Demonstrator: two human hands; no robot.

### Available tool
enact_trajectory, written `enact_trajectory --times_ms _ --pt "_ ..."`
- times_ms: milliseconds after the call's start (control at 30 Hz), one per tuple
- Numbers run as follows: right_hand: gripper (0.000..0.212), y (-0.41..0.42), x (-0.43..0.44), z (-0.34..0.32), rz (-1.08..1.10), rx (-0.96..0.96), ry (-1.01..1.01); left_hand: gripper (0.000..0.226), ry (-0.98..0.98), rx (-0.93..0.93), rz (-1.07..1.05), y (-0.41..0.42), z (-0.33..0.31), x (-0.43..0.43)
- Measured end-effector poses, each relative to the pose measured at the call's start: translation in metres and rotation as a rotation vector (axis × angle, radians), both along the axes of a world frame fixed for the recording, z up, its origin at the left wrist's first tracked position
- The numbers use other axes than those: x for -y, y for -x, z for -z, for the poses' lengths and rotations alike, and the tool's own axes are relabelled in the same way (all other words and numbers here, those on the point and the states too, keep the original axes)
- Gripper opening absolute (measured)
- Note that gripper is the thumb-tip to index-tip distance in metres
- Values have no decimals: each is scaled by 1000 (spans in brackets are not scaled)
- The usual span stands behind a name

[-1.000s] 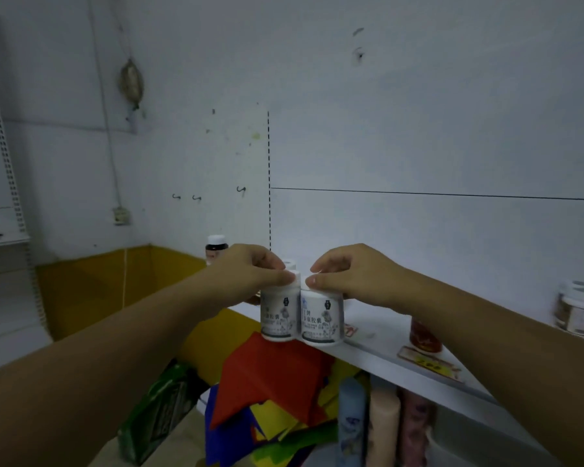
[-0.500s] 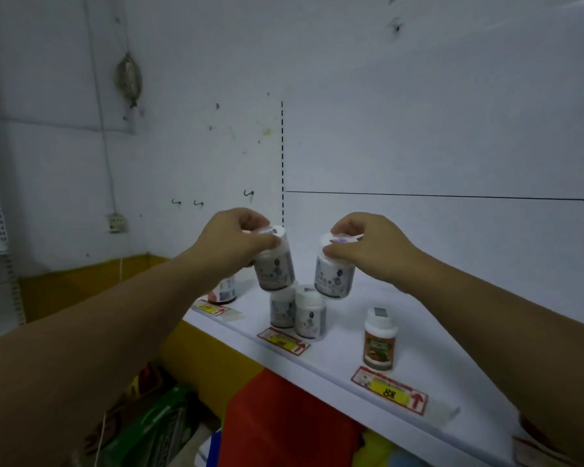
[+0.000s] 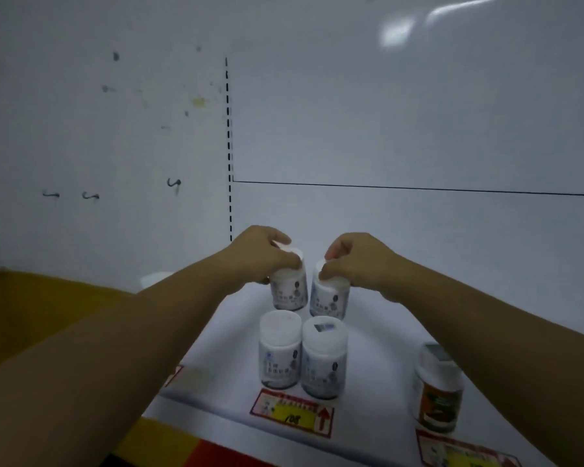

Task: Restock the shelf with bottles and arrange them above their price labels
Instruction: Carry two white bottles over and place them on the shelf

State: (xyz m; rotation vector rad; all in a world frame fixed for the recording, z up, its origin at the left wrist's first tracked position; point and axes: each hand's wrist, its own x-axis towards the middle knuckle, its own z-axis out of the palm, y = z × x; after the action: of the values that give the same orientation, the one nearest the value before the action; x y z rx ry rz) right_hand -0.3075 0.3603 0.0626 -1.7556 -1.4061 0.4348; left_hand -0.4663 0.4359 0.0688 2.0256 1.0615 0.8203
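The white shelf [image 3: 378,352] fills the lower centre. At centre frame, the left hand [image 3: 260,256] grips the cap of one bottle [image 3: 289,291]; the right hand [image 3: 354,261] grips another bottle [image 3: 329,298] alongside. Two more bottles [image 3: 279,352] stand below them, above a price label [image 3: 292,412].

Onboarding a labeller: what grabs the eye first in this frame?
Two bare hands, left hand and right hand, each pinching the cap of a white grey-labelled plastic bottle at the back of the white shelf. In front stand two matching white bottles above a red-and-yellow price label. Far right, an orange-labelled white-capped bottle stands alone.
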Motion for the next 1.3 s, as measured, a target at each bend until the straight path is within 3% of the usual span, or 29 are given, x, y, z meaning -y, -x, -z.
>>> enact_trajectory --times_ms 167,300,500,567,667,767,833,933,1067,1300 --pt "24 6 -7 19 13 -42 230 43 165 -310 194 -6 20 -20" --pt "23 12 -7 22 5 -48 321 35 180 -402 283 -12 24 -29" --pt "16 18 -2 21 35 4 338 47 108 -492 355 -12 24 -39" --pt "24 18 -2 20 85 134 293 56 53 -526 381 -15 18 -41" --pt "48 6 9 15 219 512 229 62 -143 -554 395 -28 5 -35" --pt "60 -17 40 6 289 806 330 68 -405 -691 360 -43 0 -13" --pt "63 -34 71 -1 319 868 379 66 -535 -778 344 -55 -3 5" --pt "63 -57 128 -6 371 887 351 64 -473 -709 424 -89 -13 50" --pt "62 -92 222 0 411 902 349 61 -490 -472 572 -156 -10 144" --pt "60 -173 400 29 505 790 425 58 -575 -385 796 -266 21 314"
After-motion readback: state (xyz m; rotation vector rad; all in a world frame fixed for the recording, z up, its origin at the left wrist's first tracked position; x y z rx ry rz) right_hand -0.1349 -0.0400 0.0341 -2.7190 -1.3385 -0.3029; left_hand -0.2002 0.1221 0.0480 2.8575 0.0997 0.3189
